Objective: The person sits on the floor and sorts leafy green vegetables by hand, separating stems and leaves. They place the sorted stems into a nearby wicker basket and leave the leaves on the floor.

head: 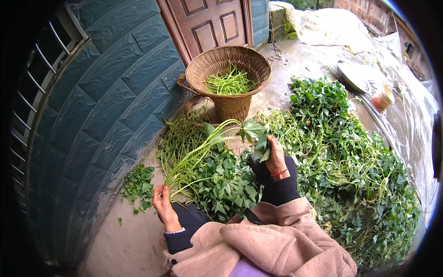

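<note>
Several long green stems (193,152) run from my left hand (164,206), whose fingers pinch their lower ends. The stems arch up and to the right, towards lobed green leaves (254,130). My right hand (276,155) grips some of these leaves near its fingertips. Between my knees lies a pile of loose leaves (225,180). Behind it, a heap of bare stems (180,138) rests on the ground by the wall. A woven wicker basket (232,107) stands ahead, with cut green stems (232,81) inside it.
A large mound of leafy vines (353,166) spreads along my right. Beyond it are plastic sheeting (405,114), a shallow metal basin (353,77) and a tub (383,98). A blue-green tiled wall (114,93) with a barred window borders the left. A brown door (211,24) is behind the basket.
</note>
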Tool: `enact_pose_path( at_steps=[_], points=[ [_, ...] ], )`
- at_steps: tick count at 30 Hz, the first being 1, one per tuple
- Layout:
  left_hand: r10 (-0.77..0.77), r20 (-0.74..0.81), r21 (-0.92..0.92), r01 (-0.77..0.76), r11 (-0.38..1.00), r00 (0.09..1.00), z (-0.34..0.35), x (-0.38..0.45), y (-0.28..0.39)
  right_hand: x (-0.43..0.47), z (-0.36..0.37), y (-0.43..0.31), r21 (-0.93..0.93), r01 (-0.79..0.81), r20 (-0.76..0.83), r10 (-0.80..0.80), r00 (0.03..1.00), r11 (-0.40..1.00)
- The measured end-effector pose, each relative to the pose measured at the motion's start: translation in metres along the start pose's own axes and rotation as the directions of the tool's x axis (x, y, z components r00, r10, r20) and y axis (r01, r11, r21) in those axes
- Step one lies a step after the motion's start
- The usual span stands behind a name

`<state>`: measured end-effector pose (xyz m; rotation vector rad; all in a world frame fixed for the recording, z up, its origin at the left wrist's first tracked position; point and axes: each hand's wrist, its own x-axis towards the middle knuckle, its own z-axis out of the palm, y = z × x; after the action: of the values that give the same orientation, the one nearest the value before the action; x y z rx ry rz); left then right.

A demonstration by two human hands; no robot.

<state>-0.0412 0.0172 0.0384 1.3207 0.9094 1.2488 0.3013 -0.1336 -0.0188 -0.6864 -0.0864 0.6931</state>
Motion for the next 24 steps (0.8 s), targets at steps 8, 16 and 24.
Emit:
enact_pose_path(
  at_steps=[8,16,24],
  points=[
    [-0.034,0.048,-0.027,0.035,0.999,0.998,0.009,-0.007,-0.006,-0.025,0.044,0.002,-0.648,0.216,0.260,-0.055,0.964,0.730],
    [-0.020,0.049,-0.042,0.022,0.999,0.999,0.009,-0.008,-0.006,-0.021,0.034,0.047,-0.745,0.291,0.365,0.002,0.931,0.601],
    [0.004,0.044,-0.051,-0.001,0.999,0.999,0.003,-0.004,-0.011,-0.025,0.029,0.039,-0.826,0.403,0.389,-0.119,0.914,0.394]
  ],
)
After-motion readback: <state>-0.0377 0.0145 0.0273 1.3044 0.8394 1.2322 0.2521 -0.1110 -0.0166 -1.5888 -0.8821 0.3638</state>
